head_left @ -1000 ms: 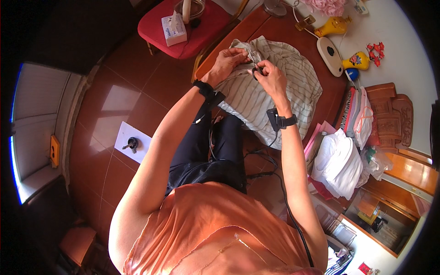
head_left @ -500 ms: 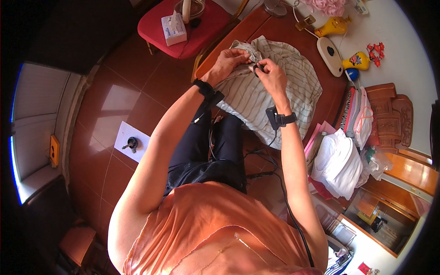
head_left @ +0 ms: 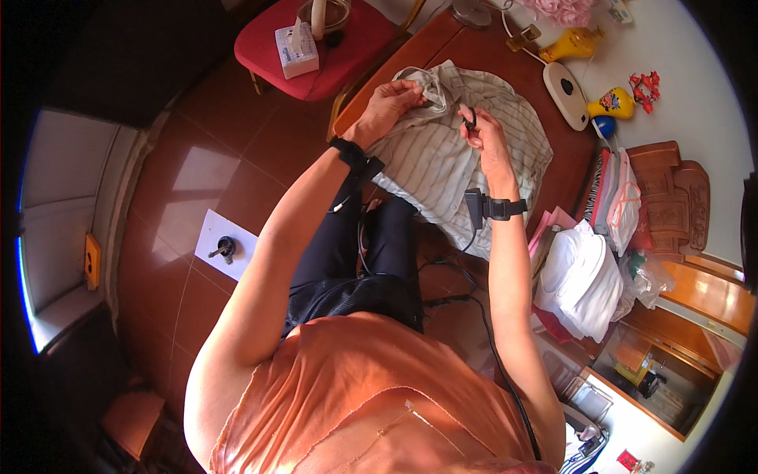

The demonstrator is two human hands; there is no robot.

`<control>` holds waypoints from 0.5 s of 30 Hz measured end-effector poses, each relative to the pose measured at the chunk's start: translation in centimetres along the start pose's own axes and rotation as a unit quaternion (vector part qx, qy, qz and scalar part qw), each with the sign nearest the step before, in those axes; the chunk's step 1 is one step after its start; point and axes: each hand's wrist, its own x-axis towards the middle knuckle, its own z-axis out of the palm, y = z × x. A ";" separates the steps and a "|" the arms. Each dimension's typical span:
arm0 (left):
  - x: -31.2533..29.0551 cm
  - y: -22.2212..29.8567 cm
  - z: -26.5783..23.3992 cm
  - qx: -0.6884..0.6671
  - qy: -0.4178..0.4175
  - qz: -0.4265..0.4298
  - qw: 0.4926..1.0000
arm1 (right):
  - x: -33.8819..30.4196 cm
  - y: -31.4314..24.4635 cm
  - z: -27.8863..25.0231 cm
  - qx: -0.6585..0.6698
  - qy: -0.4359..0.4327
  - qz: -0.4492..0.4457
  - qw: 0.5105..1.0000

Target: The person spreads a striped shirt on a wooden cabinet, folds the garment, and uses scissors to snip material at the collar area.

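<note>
A pale striped garment lies spread over the near end of the wooden table, its near edge hanging down in front. At its far left part, the thumb and fingertips of my left hand are closed on a bunched edge of the garment. My right hand is raised over the middle of the cloth, apart from the left. Its fingers are curled through the black handles of a small pair of scissors; the blades are too small to make out.
Along the table's right side stand a white oval device and yellow vases. A red chair with a tissue pack is at far left. Folded clothes pile up on the right, by a cable.
My right hand has moved right and slightly toward me with the scissors, away from the bunched cloth. My left hand keeps its pinch on the garment, shifted slightly left.
</note>
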 end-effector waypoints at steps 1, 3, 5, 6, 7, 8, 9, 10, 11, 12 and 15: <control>0.1 0.0 -0.1 -0.017 -0.002 0.001 1.000 | 0.1 0.2 -0.1 0.000 0.000 -0.001 1.000; 0.0 -0.1 -0.2 -0.017 -0.011 0.004 1.000 | 0.3 0.4 -0.2 0.040 0.044 -0.006 0.998; 0.0 -0.2 -0.5 -0.015 -0.017 0.006 1.000 | 0.4 0.7 1.6 0.007 0.081 -0.095 0.992; -0.1 -0.3 -0.6 -0.017 -0.015 0.011 1.000 | 0.2 0.7 2.3 -0.026 0.120 -0.182 0.976; 0.2 -0.4 0.0 -0.020 -0.021 0.013 1.000 | 1.6 1.8 1.3 -0.123 0.174 -0.217 0.953; 0.1 -0.4 0.0 -0.020 -0.022 0.012 1.000 | 2.1 1.6 1.7 -0.123 0.175 -0.217 0.952; 0.1 -0.3 -0.1 -0.014 -0.021 0.010 1.000 | 2.5 1.7 2.4 -0.148 0.164 -0.253 0.942; 0.1 -0.2 -0.3 -0.008 -0.019 0.010 1.000 | 2.8 1.6 3.2 -0.173 0.152 -0.288 0.930; 0.1 -0.2 -0.3 -0.008 -0.019 0.009 1.000 | 3.2 1.4 3.9 -0.226 0.165 -0.302 0.911; 0.0 -0.3 -0.4 0.000 -0.024 0.009 1.000 | 3.6 1.1 4.5 -0.226 0.166 -0.302 0.911; -0.2 -0.3 -0.2 0.023 -0.026 0.009 0.999 | 4.7 0.6 5.5 -0.420 0.187 -0.251 0.852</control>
